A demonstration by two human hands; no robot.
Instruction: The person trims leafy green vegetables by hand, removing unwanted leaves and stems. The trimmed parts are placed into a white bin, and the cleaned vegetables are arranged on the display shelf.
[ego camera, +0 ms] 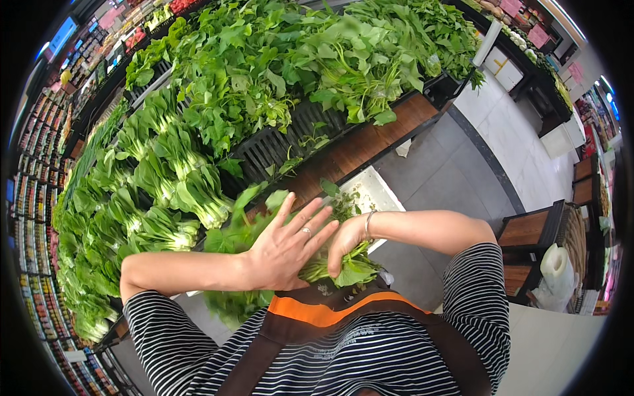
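Note:
Close to the brown apron with an orange band, my right hand (pixel 343 243) is closed around the stems of a bunch of leafy greens (pixel 357 273). A bracelet circles that wrist. My left hand (pixel 293 242), a ring on one finger, lies spread over the bunch with its back to the camera. Part of the bunch is hidden under the hands, and its leaves (pixel 223 242) stick out to the left, somewhat blurred. Beyond the hands, a white foam box (pixel 391 190) holding leaf scraps stands low down by the display.
A display stand with a wooden ledge (pixel 317 163) runs diagonally ahead. Black slatted crates (pixel 262 153) on it carry bok choy bunches (pixel 198 198) and piled leafy greens (pixel 277 59). At right are a roll of plastic bags (pixel 555 265) and wooden-sided stands (pixel 526 231).

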